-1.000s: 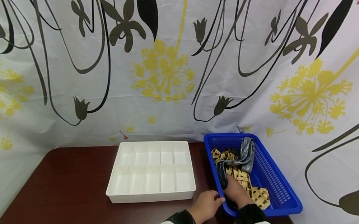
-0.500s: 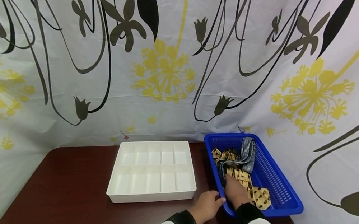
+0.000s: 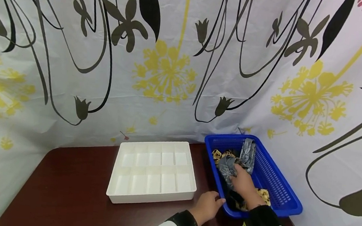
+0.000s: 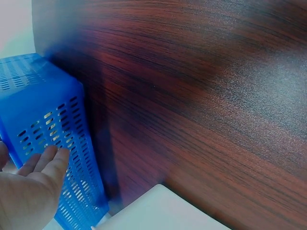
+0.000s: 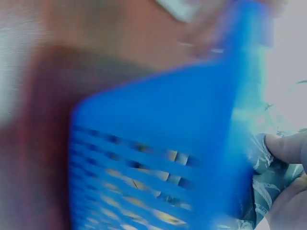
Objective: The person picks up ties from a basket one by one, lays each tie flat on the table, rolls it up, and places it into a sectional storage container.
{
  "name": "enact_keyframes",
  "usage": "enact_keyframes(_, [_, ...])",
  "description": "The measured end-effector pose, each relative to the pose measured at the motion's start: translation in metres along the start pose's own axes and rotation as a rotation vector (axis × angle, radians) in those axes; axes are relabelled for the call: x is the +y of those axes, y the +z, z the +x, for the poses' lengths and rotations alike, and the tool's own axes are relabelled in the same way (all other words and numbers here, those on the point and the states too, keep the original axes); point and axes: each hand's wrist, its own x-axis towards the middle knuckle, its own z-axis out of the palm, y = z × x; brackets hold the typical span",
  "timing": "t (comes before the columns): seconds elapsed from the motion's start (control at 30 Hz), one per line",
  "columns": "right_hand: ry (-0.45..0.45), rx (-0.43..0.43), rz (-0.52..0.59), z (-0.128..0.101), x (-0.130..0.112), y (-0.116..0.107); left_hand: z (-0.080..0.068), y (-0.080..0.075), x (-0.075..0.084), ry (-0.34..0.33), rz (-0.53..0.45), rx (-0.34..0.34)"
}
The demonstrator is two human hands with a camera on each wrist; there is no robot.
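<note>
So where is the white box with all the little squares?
In the head view, the white tray sits mid-table, just left of the blue basket.

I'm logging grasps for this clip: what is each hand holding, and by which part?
The right hand grips the grey patterned cloth at its bunched lower end. The left hand holds nothing; it touches the blue basket.

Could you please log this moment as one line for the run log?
left hand: open, touching blue basket wall | right hand: in basket, gripping grey patterned cloth | white divided tray: on table
</note>
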Motion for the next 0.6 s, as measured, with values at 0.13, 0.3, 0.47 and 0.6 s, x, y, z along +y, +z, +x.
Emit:
enact_keyframes(0.13, [0.025, -0.03, 0.065, -0.004, -0.017, -0.029, -0.001, 0.001, 0.0, -0.007, 0.013, -0.007])
enact_keyframes(0.3, [-0.019, 0.02, 0.143, -0.011, -0.039, -0.06, 0.0, 0.004, -0.002, -0.015, 0.033, -0.008])
enact_keyframes(0.47, [-0.11, 0.146, 0.217, -0.018, -0.065, -0.088, -0.002, 0.002, -0.001, -0.019, 0.037, 0.002])
enact_keyframes(0.6, [-0.168, 0.239, 0.231, -0.022, -0.09, -0.11, -0.003, 0.0, 0.001, -0.008, 0.05, 0.018])
